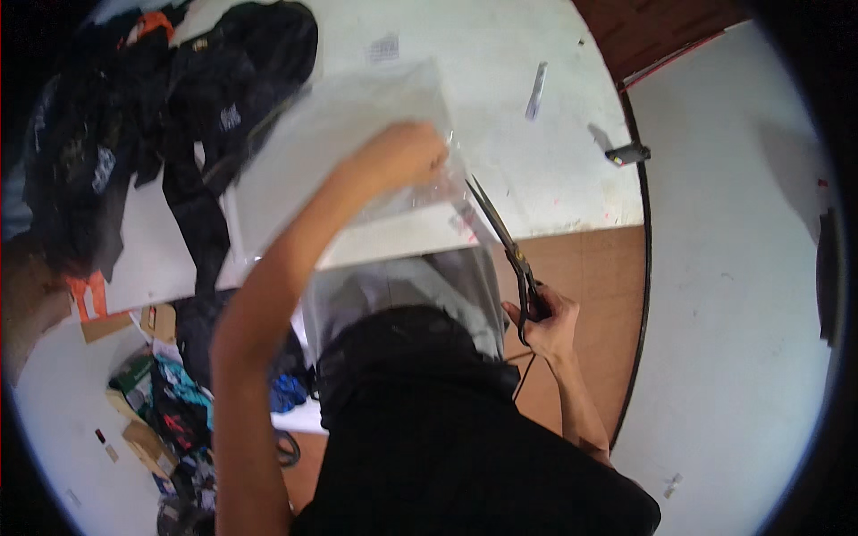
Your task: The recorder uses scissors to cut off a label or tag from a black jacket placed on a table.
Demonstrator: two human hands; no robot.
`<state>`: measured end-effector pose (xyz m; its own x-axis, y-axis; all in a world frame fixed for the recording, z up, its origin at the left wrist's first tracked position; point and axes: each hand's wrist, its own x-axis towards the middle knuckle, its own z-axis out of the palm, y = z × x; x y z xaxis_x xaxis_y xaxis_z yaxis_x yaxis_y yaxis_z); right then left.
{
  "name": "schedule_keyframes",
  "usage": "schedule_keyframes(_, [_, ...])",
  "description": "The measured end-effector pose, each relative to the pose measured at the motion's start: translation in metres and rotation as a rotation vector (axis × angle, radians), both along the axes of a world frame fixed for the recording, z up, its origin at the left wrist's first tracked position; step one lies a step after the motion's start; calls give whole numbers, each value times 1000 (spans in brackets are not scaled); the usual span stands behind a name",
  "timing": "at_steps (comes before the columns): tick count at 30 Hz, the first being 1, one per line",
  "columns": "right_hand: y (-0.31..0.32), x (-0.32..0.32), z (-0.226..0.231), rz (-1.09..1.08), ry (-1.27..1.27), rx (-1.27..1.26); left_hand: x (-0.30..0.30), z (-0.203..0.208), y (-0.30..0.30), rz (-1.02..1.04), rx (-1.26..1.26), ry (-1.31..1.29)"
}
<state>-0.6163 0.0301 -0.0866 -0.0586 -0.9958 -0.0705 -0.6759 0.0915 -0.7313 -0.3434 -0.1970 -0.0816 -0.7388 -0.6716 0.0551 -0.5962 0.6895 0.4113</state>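
Scissors in the right hand, a clear plastic bag at the left hand.
At the upper centre of the frame, the left hand is curled into a fist on the bag's right side, gripping the film, though blur hides the fingertips; the bag lies over the white table. Right of centre, the right hand wraps the scissors' handles, blades slightly parted, tips pointing up-left beside the bag. Black garments fill the upper left.
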Motion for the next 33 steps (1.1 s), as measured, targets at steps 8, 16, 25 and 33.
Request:
schedule_keyframes(8, [7, 19, 18, -16, 84, -68, -39, 17, -36, -124, 444, -352])
schedule_keyframes(16, [-9, 10, 20, 141, 330, -155, -58, 19, -50, -101, 634, -488])
schedule_keyframes(25, [-30, 7, 30, 216, 387, -213, -57, 29, -36, -164, 465, -529])
schedule_keyframes(33, [-51, 3, 25, 302, 360, -156, -60, 15, -43, -243, 438, -513])
